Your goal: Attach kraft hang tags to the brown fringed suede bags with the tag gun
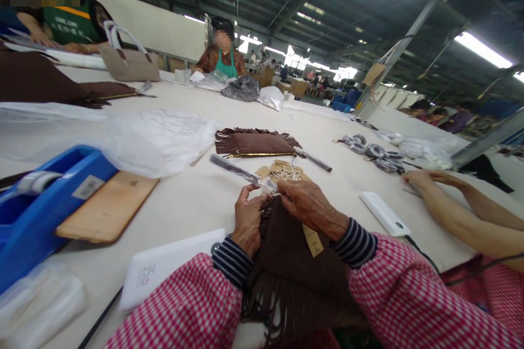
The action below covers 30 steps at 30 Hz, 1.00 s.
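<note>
Item: your left hand (246,222) and right hand (310,204), fingers pinching brown fringed bag (286,262); tag pile (282,172) at 12 o'clock on surface (196,196).

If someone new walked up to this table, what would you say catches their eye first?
Front and centre, the left hand and right hand work at the top edge of a brown fringed bag, where a tan paper tag hangs. Just beyond lies a second brown fringed piece. At the left edge stands a bright blue tape dispenser.
</note>
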Tool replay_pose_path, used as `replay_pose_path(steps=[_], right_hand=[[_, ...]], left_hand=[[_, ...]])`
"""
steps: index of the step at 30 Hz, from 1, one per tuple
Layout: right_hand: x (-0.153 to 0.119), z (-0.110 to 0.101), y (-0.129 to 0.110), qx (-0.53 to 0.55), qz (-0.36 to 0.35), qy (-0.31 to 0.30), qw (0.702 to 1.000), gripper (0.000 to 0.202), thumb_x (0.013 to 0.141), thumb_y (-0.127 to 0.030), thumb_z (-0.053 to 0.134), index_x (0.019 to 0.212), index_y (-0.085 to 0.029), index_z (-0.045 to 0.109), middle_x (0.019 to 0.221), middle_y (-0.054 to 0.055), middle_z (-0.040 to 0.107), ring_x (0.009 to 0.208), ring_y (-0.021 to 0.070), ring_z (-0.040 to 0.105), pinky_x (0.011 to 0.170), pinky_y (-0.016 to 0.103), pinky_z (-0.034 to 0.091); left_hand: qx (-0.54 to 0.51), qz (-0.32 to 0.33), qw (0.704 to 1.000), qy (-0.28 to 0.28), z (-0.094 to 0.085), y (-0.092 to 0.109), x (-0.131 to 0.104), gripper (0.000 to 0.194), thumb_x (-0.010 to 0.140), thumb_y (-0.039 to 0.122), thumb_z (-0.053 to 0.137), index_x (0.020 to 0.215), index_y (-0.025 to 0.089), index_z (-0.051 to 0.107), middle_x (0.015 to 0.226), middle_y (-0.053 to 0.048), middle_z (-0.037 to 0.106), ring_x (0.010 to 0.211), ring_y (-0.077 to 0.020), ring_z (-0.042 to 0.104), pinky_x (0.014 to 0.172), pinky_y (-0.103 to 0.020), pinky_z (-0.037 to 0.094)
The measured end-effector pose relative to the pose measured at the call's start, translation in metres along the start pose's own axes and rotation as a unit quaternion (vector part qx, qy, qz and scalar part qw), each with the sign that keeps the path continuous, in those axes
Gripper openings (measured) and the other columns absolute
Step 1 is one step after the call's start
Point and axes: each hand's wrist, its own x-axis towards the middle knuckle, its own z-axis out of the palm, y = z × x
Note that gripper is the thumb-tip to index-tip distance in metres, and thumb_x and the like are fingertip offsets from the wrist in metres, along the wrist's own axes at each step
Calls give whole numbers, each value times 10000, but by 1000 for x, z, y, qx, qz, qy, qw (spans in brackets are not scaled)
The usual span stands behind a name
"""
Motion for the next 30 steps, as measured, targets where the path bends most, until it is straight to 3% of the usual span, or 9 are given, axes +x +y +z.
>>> replay_pose_path(steps=[9,22,30], right_hand=[[8,-1,-3,-3,7,-35,999,131,895,-146,521,935,-197,635,879,72,703,827,213,610,708,298,327],[11,2,-1,48,25,-13,998,134,910,-142,560,934,-206,675,919,39,713,876,198,622,734,282,357],[10,14,7,141,28,-3,990,113,878,-180,570,853,-215,675,859,25,705,834,204,633,744,303,412]], left_hand=[[8,5,1000,-3,1,2,-2,544,604,276,841,1076,212,578,711,-5,724,629,-191,703,622,-285,535],[-3,-23,1000,21,2,5,-3,621,521,125,803,1101,191,593,715,-18,738,630,-195,697,630,-290,538],[69,32,996,51,-1,-6,1,467,559,89,723,989,190,573,618,24,651,572,-165,601,598,-268,445]])
